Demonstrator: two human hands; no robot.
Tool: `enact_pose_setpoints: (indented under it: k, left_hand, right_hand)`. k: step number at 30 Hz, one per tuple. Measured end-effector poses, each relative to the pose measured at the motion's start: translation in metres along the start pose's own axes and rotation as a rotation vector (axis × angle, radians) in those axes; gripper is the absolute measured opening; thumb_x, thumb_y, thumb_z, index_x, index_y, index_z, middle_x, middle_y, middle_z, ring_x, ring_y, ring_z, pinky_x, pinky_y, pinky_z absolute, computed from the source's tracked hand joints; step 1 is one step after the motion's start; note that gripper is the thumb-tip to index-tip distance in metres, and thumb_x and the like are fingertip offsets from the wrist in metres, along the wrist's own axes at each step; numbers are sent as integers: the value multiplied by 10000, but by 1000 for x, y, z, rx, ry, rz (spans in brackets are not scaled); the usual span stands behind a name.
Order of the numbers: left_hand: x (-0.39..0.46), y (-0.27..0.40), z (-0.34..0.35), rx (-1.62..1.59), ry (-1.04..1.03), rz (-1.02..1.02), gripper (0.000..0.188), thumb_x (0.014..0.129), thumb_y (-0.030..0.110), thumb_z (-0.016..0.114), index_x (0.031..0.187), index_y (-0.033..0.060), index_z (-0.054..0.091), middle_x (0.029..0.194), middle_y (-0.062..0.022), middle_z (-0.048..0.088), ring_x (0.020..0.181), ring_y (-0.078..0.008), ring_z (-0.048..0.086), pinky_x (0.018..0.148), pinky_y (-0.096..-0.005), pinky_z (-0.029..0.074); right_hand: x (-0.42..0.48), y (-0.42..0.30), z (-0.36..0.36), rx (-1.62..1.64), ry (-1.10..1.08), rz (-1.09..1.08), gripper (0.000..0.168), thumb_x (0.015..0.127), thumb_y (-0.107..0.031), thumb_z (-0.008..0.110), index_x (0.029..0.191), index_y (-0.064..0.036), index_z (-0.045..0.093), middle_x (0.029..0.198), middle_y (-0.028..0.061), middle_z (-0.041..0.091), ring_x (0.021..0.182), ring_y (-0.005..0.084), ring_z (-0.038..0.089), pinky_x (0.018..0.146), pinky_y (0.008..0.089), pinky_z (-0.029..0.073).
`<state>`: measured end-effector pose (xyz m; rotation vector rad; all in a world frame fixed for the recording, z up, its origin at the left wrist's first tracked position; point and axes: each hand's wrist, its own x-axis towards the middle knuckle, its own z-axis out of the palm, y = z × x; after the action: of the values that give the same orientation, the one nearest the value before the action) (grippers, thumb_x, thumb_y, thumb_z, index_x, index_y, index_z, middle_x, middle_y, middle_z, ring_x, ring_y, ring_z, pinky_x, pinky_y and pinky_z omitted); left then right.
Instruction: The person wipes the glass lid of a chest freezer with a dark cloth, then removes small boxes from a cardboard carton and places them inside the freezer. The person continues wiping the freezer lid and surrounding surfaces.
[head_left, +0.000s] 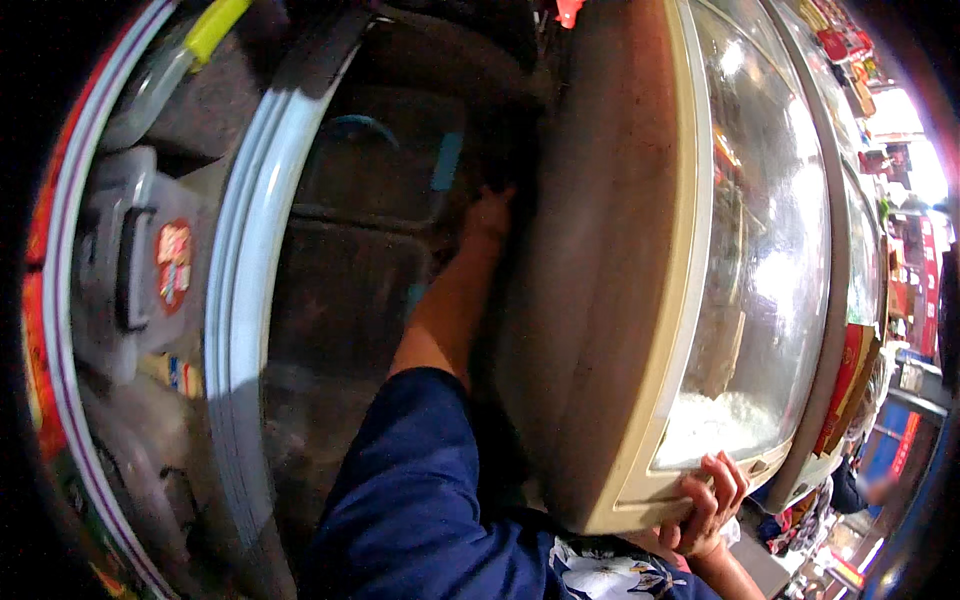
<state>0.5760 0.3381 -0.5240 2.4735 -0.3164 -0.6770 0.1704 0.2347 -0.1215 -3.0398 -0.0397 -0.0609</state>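
My left hand (489, 214) reaches deep into a dark gap, the arm stretched out from a navy sleeve (420, 450). Shadow hides its fingers, so I cannot tell whether it touches or holds anything. Beside it are dim plastic storage boxes (367, 169), with a blue latch (447, 161) showing on one. On the other side of the gap rises the brown side panel (592, 247) of a glass-topped chest freezer. My right hand (709, 502) curls over the near corner of its cream frame (637, 487). White frost or white contents (720, 424) show under the glass (750, 285) near those fingers.
A pale blue frame (251, 247) runs along the left, and behind it sits a clear storage box (142, 247) with a black handle. Farther left is a yellow-green handled plastic item (214, 34). A red carton (847, 382) lies on another glass-topped unit at right.
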Motion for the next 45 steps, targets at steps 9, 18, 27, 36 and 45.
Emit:
enact_pose_setpoints:
  k: [9,18,27,36,45]
  left_hand:
    - [-242,-34,11,135,-106,-81,635,892,17,398,1392,404,345,1456,-250,253,943,-416,615,803,-462,524]
    - [-490,-109,83,227,-106,-235,744,832,2,506,1371,487,340,1466,-247,238,896,-416,625,668,-468,548]
    - [-738,-153,123,210,-170,-455,713,840,127,549,1352,560,308,1520,-149,175,1240,-544,349,871,-527,499]
    - [-829,-162,151,329,-214,-699,619,915,157,462,1353,567,307,1553,-99,91,1321,-486,258,1056,-534,317]
    - [-801,-135,104,182,-360,-602,560,800,91,592,1296,334,504,1482,-171,262,1265,-452,374,1042,-428,370]
  right_hand:
    - [10,-2,0,1,5,-14,469,854,-391,462,1204,-80,494,1305,178,455,1205,383,424,994,491,289]
    - [6,2,18,-99,165,-163,432,919,-285,418,1303,-94,469,1359,136,454,1228,318,419,1042,442,268]
    - [10,23,29,-162,297,-410,398,959,-220,409,1348,-143,448,1357,75,480,1228,281,440,1030,418,301]
    - [18,40,36,-254,244,-241,442,956,-370,413,1377,-235,402,1394,23,437,1261,259,406,1056,434,273]
    - [8,25,34,-239,195,-157,418,944,-233,462,1359,-227,414,1373,16,457,1228,293,426,1018,460,311]
